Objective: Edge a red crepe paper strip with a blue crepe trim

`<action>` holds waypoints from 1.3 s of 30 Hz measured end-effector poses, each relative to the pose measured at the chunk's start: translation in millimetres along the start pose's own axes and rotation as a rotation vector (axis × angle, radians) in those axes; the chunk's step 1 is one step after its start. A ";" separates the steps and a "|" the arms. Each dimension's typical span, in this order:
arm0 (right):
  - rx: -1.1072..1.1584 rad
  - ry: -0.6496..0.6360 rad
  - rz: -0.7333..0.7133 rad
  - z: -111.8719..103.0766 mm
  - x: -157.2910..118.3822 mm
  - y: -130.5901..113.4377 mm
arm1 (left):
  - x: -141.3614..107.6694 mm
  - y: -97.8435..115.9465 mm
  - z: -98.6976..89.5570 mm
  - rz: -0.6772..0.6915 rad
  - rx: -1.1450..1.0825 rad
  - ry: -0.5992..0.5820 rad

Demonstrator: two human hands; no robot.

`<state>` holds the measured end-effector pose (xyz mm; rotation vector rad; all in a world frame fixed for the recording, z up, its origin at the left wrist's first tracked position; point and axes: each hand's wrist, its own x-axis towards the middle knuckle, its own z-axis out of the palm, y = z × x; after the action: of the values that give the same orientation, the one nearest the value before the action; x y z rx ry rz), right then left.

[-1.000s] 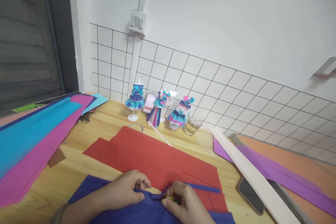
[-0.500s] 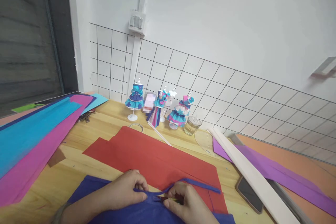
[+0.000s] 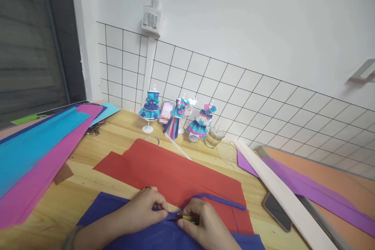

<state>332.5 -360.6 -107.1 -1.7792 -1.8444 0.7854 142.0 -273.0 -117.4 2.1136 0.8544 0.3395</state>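
Observation:
A dark blue sheet (image 3: 164,238) lies at the table's near edge, under both hands. My left hand (image 3: 149,207) pinches its upper edge between thumb and fingers. My right hand (image 3: 199,218) is closed around a small tool (image 3: 189,217) with yellow showing, its dark tip at the blue edge close to my left fingertips. Most of the tool is hidden by the fingers. From beside my right hand, a narrow blue strip (image 3: 224,201) runs rightward over the red sheets (image 3: 175,168).
Blue and pink sheets (image 3: 43,150) lie on the left. Small dress stands (image 3: 150,111) and a glass cup (image 3: 215,137) stand at the back. On the right are a long pale roll (image 3: 281,191), a phone (image 3: 277,213) and purple sheets (image 3: 310,193).
My right hand has shifted slightly left along the blue edge, closer to my left hand. My left hand has moved slightly right. The view has tilted a little.

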 end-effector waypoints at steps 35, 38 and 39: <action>-0.089 0.036 -0.066 11.2 7.1 0.1 | -2.6 -16.6 -14.6 -0.031 -0.226 -0.114; -0.088 0.028 -0.067 12.0 8.2 -0.9 | -2.3 -14.2 -16.5 -0.041 -0.235 -0.124; -0.088 0.026 -0.073 12.6 8.5 -1.0 | -2.3 -14.1 -16.6 -0.042 -0.242 -0.128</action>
<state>322.8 -353.2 -116.2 -1.7560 -1.9427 0.6599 125.6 -258.6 -117.6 1.8695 0.7426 0.2689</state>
